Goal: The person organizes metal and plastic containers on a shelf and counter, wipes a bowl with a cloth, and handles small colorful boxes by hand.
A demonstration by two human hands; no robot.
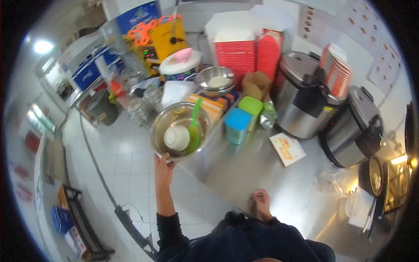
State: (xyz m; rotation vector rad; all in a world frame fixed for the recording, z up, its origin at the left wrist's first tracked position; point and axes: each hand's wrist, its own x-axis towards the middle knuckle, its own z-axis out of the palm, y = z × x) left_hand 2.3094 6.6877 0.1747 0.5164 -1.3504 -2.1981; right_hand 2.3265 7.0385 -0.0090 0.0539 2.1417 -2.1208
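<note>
At the counter's left edge, my left hand (164,168) grips the near rim of a stainless steel mixing bowl (157,131), thumb over the rim. In the bowl a small white bowl (176,138) lies tilted beside a bright green spoon or spatula (194,131). Food residue smears the metal inside. My right hand (262,200) is close to my body above the steel counter (226,173), its fingers curled and nothing visible in them. Beyond the bowl are a blue-lidded plastic container (238,122) and a green-lidded container (250,104).
Two large steel insulated cookers (301,98) (355,127) stand along the wall. Stacked red food boxes (234,59) and nested steel bowls (216,80) sit at the back. A printed card (287,149) lies on the counter. Tiled floor (131,163) stretches left, with a grey bin (103,106).
</note>
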